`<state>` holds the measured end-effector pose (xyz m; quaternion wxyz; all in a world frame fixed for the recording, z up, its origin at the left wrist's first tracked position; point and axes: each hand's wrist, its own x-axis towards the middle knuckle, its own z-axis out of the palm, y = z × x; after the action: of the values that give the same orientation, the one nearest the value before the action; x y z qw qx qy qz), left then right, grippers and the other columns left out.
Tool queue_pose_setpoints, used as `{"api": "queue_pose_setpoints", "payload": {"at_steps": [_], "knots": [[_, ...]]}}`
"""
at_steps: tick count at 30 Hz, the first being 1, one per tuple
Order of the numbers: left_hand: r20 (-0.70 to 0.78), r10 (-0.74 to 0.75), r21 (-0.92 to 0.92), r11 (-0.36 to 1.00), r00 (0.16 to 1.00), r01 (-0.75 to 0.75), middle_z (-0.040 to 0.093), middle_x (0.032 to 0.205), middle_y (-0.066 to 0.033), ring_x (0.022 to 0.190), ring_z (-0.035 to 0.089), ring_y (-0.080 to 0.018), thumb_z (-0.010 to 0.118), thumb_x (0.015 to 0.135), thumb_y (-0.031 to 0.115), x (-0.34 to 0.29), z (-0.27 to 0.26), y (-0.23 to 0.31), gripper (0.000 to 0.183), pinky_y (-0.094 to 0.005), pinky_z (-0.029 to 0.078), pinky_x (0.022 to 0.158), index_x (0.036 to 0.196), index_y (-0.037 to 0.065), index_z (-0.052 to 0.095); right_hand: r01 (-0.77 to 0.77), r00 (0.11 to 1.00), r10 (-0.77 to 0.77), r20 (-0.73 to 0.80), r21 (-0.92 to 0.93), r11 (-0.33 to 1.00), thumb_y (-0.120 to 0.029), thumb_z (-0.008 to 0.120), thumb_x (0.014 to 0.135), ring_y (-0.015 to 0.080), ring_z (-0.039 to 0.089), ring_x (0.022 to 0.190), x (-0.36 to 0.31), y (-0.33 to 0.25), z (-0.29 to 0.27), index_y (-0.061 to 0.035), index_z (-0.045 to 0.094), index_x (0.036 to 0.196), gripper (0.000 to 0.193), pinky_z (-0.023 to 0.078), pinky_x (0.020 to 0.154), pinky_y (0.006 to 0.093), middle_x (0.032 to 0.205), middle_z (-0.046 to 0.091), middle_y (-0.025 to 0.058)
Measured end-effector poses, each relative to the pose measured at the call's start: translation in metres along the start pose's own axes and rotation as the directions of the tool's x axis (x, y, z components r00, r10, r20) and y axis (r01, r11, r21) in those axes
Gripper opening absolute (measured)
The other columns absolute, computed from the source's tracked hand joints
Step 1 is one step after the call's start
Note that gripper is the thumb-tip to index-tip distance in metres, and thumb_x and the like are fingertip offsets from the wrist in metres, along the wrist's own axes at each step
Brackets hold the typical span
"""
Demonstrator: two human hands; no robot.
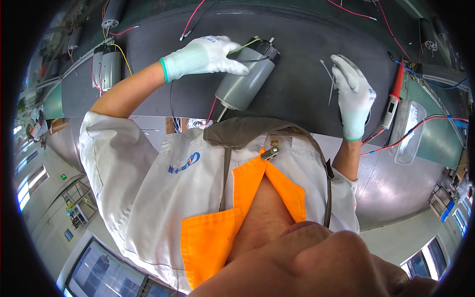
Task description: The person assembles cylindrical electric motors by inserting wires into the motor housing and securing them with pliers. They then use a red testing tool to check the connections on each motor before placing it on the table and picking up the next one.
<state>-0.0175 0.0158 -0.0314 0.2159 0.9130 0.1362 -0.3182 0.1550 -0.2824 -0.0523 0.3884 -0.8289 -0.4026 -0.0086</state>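
A grey cylindrical electric motor lies tilted on the dark bench, its shaft end toward me and its black end cap away from me. My left hand, in a white knit glove, is at the motor's left side, thumb over the casing. A yellow-green wire and a black wire run from the end cap into its curled fingers. My right hand, gloved too, is raised right of the motor, apart from it. A thin white cable tie appears pinched at its fingertips, bent there, with its ends sticking out.
Several similar motors with loose wires stand at the left. On the right are a red-and-white pen-shaped tool, a clear plastic tray and red and blue cables. Red wire leads lie along the bench's far side.
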Motion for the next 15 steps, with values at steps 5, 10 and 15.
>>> {"api": "queue_pose_setpoints", "payload": {"at_steps": [5,10,15], "knots": [[-0.108,0.005,-0.308,0.951,0.994,-0.038,0.054,0.143,-0.0259,0.135,0.052,-0.0368,0.076,0.079,0.063,0.018,0.034,-0.01,0.099,-0.0427,0.041,0.114,0.147,-0.003,0.049,-0.353,0.915,0.397,0.075,0.627,0.694,-0.005,0.065,0.098,0.0082,0.062,0.061,0.001,-0.042,-0.026,0.0064,0.073,0.112,0.02,0.041,0.051,0.0182,0.102,0.076,0.0144],[-0.09,-0.037,-0.7,0.713,0.995,-0.037,0.055,0.14,-0.0233,0.129,0.053,-0.029,0.077,0.08,0.062,0.001,0.034,0.012,0.102,-0.0371,0.046,0.104,0.149,-0.005,0.045,-0.38,0.909,0.273,0.313,0.893,0.242,-0.012,0.063,0.101,0.0133,0.065,0.069,-0.012,-0.014,-0.021,0.0084,0.065,0.12,0.028,0.046,0.053,0.022,0.099,0.07,0.0196],[0.206,0.05,-0.794,0.592,0.977,0.137,0.054,0.08,0.0015,0.06,0.047,-0.0035,0.077,0.087,0.053,-0.003,-0.002,0.005,0.057,-0.0217,0.036,0.049,0.109,0.002,0.066,-0.559,0.801,0.203,0.564,0.825,-0.084,-0.011,0.067,0.099,0.0174,0.07,0.085,-0.028,-0.018,0.026,0.0049,0.062,0.123,0.029,0.059,0.068,0.0287,0.107,0.07,0.018]]}}
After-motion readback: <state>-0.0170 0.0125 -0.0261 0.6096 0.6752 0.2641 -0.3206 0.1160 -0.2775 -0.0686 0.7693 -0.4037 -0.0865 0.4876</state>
